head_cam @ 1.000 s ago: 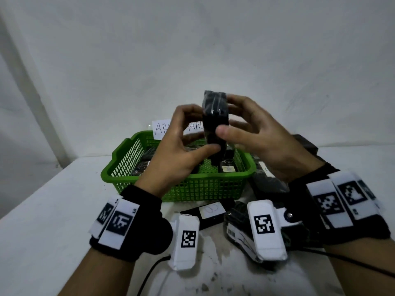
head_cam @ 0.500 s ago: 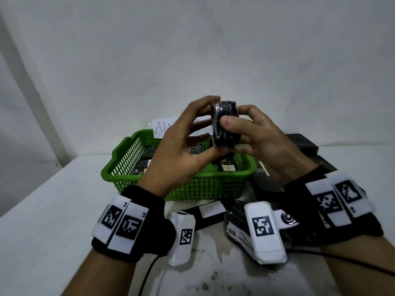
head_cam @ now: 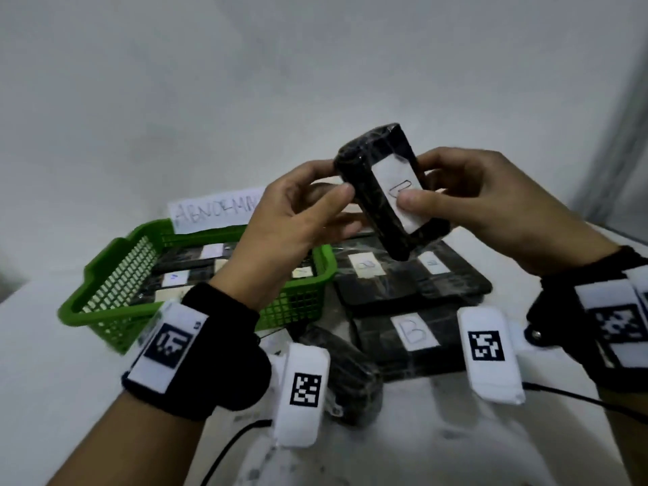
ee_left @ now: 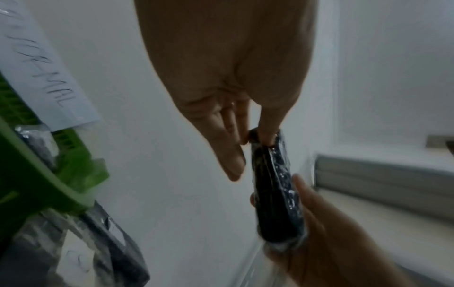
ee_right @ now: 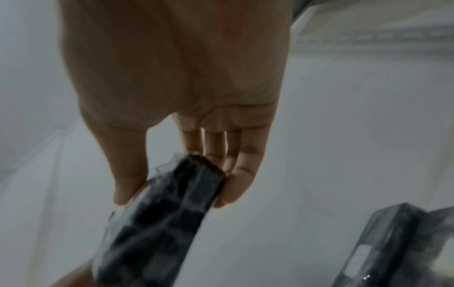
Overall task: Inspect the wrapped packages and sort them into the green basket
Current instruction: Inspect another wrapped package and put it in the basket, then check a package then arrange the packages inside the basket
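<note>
I hold a black plastic-wrapped package (head_cam: 377,191) with a white label tilted in the air, above the right end of the green basket (head_cam: 105,296). My left hand (head_cam: 301,208) pinches its upper left end between thumb and fingers. My right hand (head_cam: 466,201) grips its right side, thumb on the label. In the left wrist view the package (ee_left: 275,192) hangs edge-on below my left hand (ee_left: 248,136). In the right wrist view my right hand (ee_right: 172,182) clamps the package (ee_right: 157,223) between thumb and fingers. The basket holds several wrapped packages.
Several black labelled packages (head_cam: 413,282) lie piled on the white table right of the basket; one marked "B" (head_cam: 415,333) is nearest me. A handwritten paper sign (head_cam: 214,210) stands behind the basket against the wall. Cables trail from both wrists.
The package has been turned so that its white label faces me. My view has shifted right, so the basket now sits further left and the pile on the table shows.
</note>
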Motion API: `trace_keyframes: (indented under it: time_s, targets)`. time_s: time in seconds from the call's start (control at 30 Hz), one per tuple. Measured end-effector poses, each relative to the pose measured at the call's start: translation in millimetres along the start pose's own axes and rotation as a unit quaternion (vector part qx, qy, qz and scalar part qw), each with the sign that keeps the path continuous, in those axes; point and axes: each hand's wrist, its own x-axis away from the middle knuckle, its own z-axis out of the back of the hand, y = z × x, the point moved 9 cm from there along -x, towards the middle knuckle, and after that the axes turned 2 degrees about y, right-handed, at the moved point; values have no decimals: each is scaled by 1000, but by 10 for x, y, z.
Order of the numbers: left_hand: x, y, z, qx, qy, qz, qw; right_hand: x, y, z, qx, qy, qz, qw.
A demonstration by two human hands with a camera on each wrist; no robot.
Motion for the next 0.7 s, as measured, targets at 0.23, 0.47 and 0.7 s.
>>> trace_keyframes:
  time_s: [0.23,0.47,0.7]
  targets:
    - [-81,-665,-978,-343,-142,28,928,488,961,983,122,92,-218,964]
    - [217,-1160,-1405,-545,-288,76,784,983,1713,970,253,-53,-380,888]
    - [265,-1132,-1337,-575,-260,66,773,965,1943,863,244,-130,-413,868]
